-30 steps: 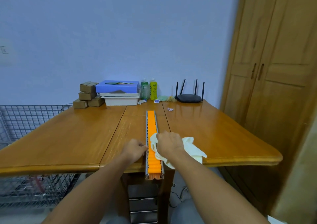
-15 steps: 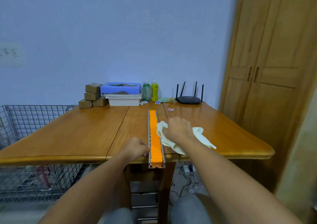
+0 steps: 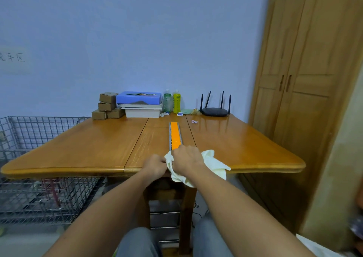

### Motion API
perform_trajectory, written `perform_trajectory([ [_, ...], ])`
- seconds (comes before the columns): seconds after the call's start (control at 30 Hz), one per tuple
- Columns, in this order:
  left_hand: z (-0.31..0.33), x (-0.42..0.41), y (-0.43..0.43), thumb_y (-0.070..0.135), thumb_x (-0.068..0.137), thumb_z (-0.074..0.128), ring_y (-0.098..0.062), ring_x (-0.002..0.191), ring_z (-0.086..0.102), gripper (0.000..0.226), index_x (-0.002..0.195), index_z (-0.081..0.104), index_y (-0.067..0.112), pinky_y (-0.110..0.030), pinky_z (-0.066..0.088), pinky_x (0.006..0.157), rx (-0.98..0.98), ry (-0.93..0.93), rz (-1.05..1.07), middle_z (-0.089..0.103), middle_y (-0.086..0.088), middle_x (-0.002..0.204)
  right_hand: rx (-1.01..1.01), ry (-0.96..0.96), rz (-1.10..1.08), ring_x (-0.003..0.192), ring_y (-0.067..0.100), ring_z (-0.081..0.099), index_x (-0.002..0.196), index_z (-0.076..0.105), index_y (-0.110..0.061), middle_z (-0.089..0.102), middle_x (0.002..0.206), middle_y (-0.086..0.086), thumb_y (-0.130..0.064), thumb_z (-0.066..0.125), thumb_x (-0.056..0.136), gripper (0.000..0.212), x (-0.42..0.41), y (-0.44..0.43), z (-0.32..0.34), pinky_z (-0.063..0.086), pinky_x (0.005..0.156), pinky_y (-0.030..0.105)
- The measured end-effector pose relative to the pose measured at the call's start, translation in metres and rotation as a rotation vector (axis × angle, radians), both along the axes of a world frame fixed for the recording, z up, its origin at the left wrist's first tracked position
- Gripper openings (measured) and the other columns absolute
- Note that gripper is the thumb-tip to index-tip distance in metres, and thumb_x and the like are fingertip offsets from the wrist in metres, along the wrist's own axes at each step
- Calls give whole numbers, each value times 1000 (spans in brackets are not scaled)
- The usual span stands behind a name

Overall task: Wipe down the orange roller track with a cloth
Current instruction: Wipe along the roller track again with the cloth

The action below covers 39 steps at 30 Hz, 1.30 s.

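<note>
The track (image 3: 175, 136) lies on the table (image 3: 82, 148), running straight away from the person along the middle leaf. Its orange rollers sit between two grey rails. Its far end stops short of the things at the wall, and its near end is hidden under the hands and the cloth (image 3: 213, 164). The right hand (image 3: 186, 157) is on top of the track near the table's front edge, fingers curled over the pale cloth and pressing it onto the rollers. The rest of the cloth spills out to the right of the hand, and part of it hangs over the table edge. The left hand (image 3: 155, 165) is just left of the track, knuckles up and fingers curled in toward the left rail and the cloth's corner. Whether they pinch the rail, the cloth or nothing cannot be told. At the back of the table stand a stack of brown boxes (image 3: 107, 105), a blue box (image 3: 138, 97) on a white bin (image 3: 142, 112), a green bottle (image 3: 167, 103) beside a yellow bottle (image 3: 176, 103), and a black router (image 3: 214, 111) with its aerials upright. A wire cage (image 3: 29, 138) stands left of the table and a wooden cupboard (image 3: 306, 79) to the right.
</note>
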<state>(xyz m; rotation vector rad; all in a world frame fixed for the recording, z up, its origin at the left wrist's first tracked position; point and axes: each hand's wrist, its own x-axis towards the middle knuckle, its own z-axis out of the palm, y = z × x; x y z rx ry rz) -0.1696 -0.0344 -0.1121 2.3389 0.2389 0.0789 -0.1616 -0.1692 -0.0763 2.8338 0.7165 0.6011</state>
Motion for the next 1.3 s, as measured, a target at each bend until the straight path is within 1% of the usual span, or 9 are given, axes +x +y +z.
perform_trajectory([
  [0.07, -1, 2, -2, 10, 89, 59, -22, 68, 55, 23, 70, 71, 7, -35, 43, 62, 26, -4, 15, 66, -12, 71, -32, -38, 17, 92, 27, 64, 112, 67, -19, 64, 105, 4, -26, 54, 94, 23, -1, -3, -1, 38, 65, 34],
  [0.17, 5, 1, -7, 8, 90, 57, -20, 62, 50, 32, 60, 60, 14, -32, 37, 55, 117, -27, 32, 58, -5, 63, -44, -47, 15, 91, 27, 64, 110, 66, -19, 64, 105, 4, -25, 54, 95, 21, -2, -7, -2, 36, 65, 35],
  [0.37, 14, -2, -12, 23, 97, 63, -15, 61, 51, 32, 66, 68, 16, -29, 38, 55, 118, -27, 31, 60, -2, 66, -58, -1, -40, 79, 28, 59, 100, 67, -19, 66, 97, 3, -28, 55, 93, 16, -2, -24, 4, 41, 64, 35],
  [0.67, 20, 2, -12, 22, 95, 68, -14, 77, 65, 12, 87, 71, 13, -28, 47, 63, 74, 15, 3, 72, -4, 84, -99, 29, -69, 73, 25, 55, 100, 67, -19, 66, 92, 2, -30, 56, 92, 17, 5, -51, 9, 42, 63, 34],
  [0.77, 28, 5, -8, 20, 94, 70, -14, 76, 65, 7, 94, 70, 13, -29, 50, 66, 58, 41, -19, 72, -4, 86, -90, 47, -73, 72, 25, 55, 95, 66, -19, 65, 89, 2, -29, 56, 91, 15, 9, -56, 12, 41, 63, 34],
  [0.93, 32, 15, -6, 16, 94, 65, -15, 72, 62, 9, 88, 70, 11, -31, 52, 64, 93, 36, -7, 70, -6, 85, -74, 47, -61, 69, 24, 55, 84, 57, -20, 58, 79, 0, -31, 55, 92, 13, 18, -61, 16, 38, 61, 33],
  [1.03, 32, 23, -6, 17, 96, 63, -15, 74, 61, 12, 87, 70, 12, -28, 48, 60, 120, 13, 16, 67, -5, 84, -54, 48, -54, 68, 24, 54, 87, 59, -20, 58, 79, 0, -31, 55, 92, 12, 25, -62, 18, 37, 61, 32],
  [1.2, 31, 37, -3, 19, 98, 60, -18, 85, 68, 12, 92, 69, 13, -31, 57, 70, 127, -5, 18, 70, -6, 91, -1, 58, -74, 70, 25, 54, 100, 66, -19, 56, 82, 1, -29, 54, 93, 17, 42, -67, 24, 39, 62, 33],
  [1.3, 32, 47, 0, 15, 99, 57, -15, 78, 65, 14, 91, 68, 11, -25, 49, 59, 147, -23, 24, 68, -6, 87, 34, 61, -100, 71, 25, 54, 102, 67, -19, 63, 87, 3, -30, 53, 94, 20, 54, -70, 28, 40, 62, 33],
])
